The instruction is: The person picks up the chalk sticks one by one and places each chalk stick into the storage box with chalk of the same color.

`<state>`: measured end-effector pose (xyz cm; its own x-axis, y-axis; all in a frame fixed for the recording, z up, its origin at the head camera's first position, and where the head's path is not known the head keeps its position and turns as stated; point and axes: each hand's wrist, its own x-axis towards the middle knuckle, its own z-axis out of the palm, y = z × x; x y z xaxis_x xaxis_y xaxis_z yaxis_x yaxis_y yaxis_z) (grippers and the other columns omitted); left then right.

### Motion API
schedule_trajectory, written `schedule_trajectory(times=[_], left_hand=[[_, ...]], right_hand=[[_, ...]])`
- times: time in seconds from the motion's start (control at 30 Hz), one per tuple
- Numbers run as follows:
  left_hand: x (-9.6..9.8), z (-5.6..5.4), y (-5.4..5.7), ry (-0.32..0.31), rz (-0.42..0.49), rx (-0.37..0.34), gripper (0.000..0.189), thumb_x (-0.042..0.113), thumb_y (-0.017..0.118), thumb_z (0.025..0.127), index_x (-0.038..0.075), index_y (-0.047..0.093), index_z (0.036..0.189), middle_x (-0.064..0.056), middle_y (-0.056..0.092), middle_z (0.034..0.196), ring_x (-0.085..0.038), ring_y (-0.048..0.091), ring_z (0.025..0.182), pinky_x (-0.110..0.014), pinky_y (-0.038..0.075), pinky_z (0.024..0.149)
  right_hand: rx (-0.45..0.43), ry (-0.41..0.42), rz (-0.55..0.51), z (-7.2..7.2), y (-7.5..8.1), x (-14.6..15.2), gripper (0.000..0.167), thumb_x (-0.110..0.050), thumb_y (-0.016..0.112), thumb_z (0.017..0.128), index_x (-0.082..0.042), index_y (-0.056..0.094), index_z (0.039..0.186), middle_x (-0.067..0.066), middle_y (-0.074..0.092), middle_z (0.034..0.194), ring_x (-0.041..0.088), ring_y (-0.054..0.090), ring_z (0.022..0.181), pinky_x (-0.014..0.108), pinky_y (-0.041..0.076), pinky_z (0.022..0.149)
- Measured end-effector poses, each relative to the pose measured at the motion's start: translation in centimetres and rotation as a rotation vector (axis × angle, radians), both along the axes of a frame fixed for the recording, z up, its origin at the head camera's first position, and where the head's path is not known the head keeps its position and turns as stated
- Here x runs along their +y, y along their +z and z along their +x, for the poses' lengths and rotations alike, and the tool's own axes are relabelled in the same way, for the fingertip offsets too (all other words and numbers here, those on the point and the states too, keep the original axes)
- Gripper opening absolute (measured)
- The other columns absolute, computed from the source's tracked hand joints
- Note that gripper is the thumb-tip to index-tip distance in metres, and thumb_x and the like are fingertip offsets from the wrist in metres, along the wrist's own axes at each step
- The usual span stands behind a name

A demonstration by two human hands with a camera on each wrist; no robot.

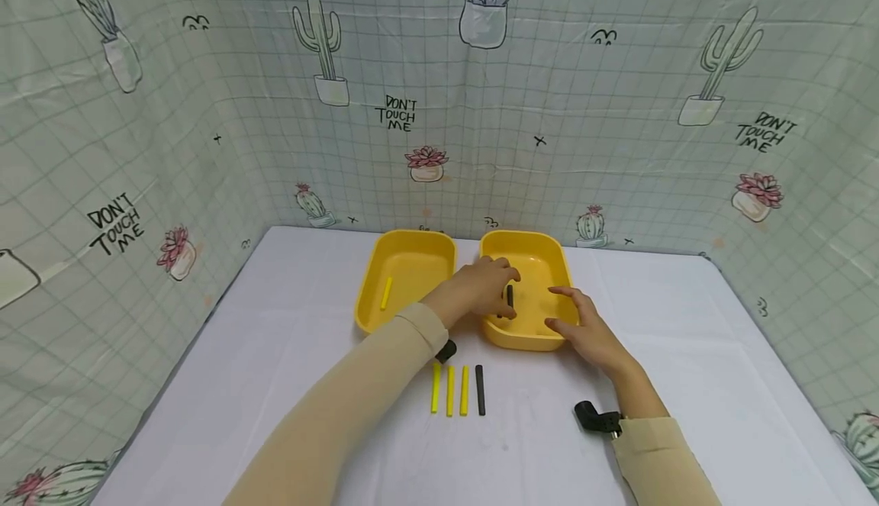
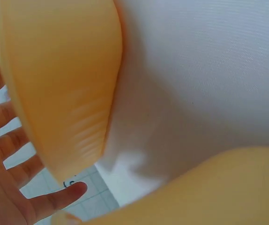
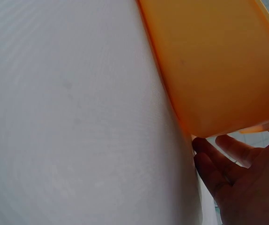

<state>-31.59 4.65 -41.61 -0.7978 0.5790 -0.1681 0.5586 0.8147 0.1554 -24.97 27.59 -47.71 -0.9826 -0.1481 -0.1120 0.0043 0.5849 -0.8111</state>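
My left hand (image 1: 481, 290) reaches over the left side of the right yellow tray (image 1: 532, 344). Its thumb and fingers are spread apart, with a short black stick (image 1: 510, 295) visible between them in the tray. The left wrist view shows these fingers extended beside the tray's outer wall (image 2: 64, 84). On the tray's right side, my right hand (image 1: 587, 330) stands with thumb and fingers parted at the rim. In the right wrist view, its fingers (image 3: 214, 164) are close to the tray's end. A dark bit beside the black stick is mostly hidden by the left hand.
A second yellow tray (image 1: 364, 296) stands to the left with a yellow stick (image 1: 387, 293) inside. In front of the trays, several yellow sticks (image 1: 450, 391) and a black stick (image 1: 480, 390) lie in a row on the white table (image 1: 536, 445). Patterned cloth surrounds the table.
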Motion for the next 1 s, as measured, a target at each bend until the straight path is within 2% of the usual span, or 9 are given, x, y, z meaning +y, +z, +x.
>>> schedule_trajectory(times=[0.23,0.37,0.63,0.8,1.0], left_hand=[[-0.7,1.1,1.0,-0.03,0.022,0.022,0.068,0.052,0.077,0.091,0.023,0.055,0.148,0.001,0.051,0.154,-0.024,0.046,0.139,-0.049,0.049,0.111],[-1.0,1.9,1.5,-0.043,0.004,0.068,0.068,0.054,0.076,0.09,0.024,0.055,0.149,0.002,0.052,0.152,-0.023,0.047,0.139,-0.048,0.047,0.112],[-1.8,4.3,2.8,-0.116,-0.023,0.148,0.071,0.058,0.074,0.09,0.025,0.054,0.15,0.002,0.054,0.151,-0.024,0.047,0.142,-0.045,0.047,0.113],[-2.4,5.8,3.0,-0.15,-0.01,0.166,0.072,0.058,0.074,0.09,0.025,0.053,0.15,0.003,0.054,0.15,-0.022,0.047,0.144,-0.043,0.046,0.116],[-3.5,7.4,2.6,-0.179,0.014,0.189,0.07,0.059,0.073,0.091,0.025,0.053,0.15,0.003,0.054,0.151,-0.022,0.047,0.144,-0.043,0.044,0.117]], right_hand=[[-0.01,-0.002,0.002,0.1,-0.1,0.2,0.062,-0.029,0.063,0.101,-0.017,0.035,0.156,0.022,0.009,0.172,0.049,0.005,0.158,0.077,0.008,0.121],[-0.004,0.0,0.002,0.1,0.0,0.1,0.062,-0.028,0.062,0.101,-0.016,0.035,0.156,0.022,0.01,0.172,0.05,0.005,0.158,0.078,0.008,0.121],[0.005,0.004,0.01,0.1,0.1,0.2,0.062,-0.03,0.062,0.102,-0.017,0.035,0.156,0.023,0.01,0.171,0.051,0.007,0.158,0.079,0.008,0.12],[0.0,-0.001,0.012,0.0,0.1,0.2,0.062,-0.03,0.062,0.101,-0.017,0.035,0.156,0.024,0.01,0.171,0.051,0.007,0.158,0.079,0.008,0.12],[-0.006,-0.003,0.008,0.0,0.0,0.1,0.063,-0.03,0.062,0.101,-0.017,0.035,0.156,0.023,0.009,0.172,0.05,0.006,0.158,0.078,0.008,0.12]])
